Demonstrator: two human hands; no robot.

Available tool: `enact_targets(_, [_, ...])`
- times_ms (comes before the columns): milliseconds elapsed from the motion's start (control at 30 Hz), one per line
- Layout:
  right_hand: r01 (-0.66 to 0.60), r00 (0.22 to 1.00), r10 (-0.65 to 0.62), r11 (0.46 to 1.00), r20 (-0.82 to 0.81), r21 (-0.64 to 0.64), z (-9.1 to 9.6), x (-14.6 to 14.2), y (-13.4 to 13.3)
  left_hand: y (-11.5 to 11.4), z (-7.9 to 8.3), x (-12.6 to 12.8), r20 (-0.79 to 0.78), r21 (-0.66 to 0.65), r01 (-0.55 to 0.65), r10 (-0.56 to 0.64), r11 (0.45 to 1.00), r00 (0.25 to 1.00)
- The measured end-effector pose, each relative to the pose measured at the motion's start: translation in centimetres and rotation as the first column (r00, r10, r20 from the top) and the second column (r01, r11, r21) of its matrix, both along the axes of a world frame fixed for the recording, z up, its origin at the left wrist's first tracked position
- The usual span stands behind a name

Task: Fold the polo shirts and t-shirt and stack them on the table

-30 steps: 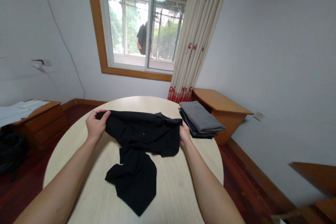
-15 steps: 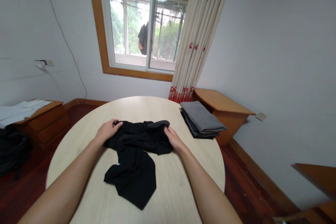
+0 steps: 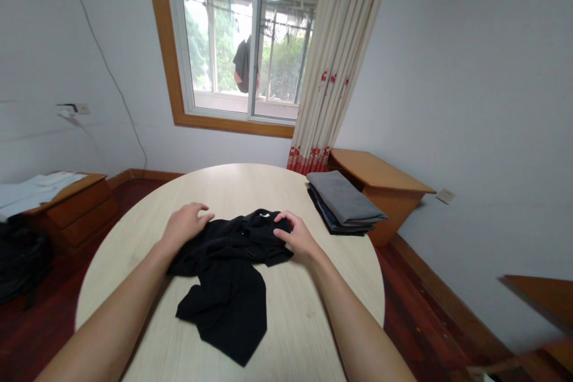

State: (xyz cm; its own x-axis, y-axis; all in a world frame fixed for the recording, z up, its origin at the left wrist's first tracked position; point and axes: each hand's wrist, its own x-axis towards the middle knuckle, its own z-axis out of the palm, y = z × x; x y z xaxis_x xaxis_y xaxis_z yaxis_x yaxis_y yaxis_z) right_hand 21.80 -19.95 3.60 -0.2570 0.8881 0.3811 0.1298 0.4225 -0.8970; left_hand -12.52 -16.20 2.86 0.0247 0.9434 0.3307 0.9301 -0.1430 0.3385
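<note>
A crumpled black garment [image 3: 233, 242] lies across the round table, one part hanging down toward me in a pointed flap. A small white tag shows at its upper right edge. At its left end is my left hand [image 3: 184, 225], fingers loosely bent and thumb apart, resting against the cloth. My right hand [image 3: 299, 237] is at the other end, its thumb and forefinger spread over the fabric without a visible pinch. The garment's exact kind cannot be made out in this bunched state.
To the right on the pale round table [image 3: 308, 310] sits a stack of folded dark clothes [image 3: 344, 197], grey on top. Beyond it stands a wooden desk [image 3: 380, 170]. A wooden drawer unit [image 3: 83, 206] and a black bag [image 3: 22, 256] are at the left.
Both hands have loosened their grip on the garment. Its raised, folded upper right edge has dropped inward, and the white tag now shows. The left end has spread slightly toward me.
</note>
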Motion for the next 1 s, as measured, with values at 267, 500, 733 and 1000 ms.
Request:
enact_targets(267, [-0.238, 0.944, 0.245, 0.970, 0.220, -0.060, -0.6, -1.6, -1.2, 2.1, -3.5, 3.0, 0.164, -0.002, 0.331, -0.326, 0.944, 0.931])
enact_targets(500, [-0.186, 0.945, 0.190, 0.982, 0.268, -0.040, -0.9, -2.2, -1.3, 1.7, -3.0, 2.8, 0.125, -0.130, 0.318, -0.302, 0.939, 0.945])
enact_targets(733, [0.229, 0.938, -0.246, 0.969, 0.243, 0.096, 0.4, 1.3, -0.1, -0.7, 1.9, 1.0, 0.115, 0.278, 0.085, -0.121, 0.957, 0.986])
enact_targets(1000, [0.605, 0.675, -0.737, 0.552, -0.003, 0.574, 3.2, 1.7, -1.2, -3.4, 4.6, 2.3, 0.240, 0.694, -0.048, -0.168, 0.719, 0.956])
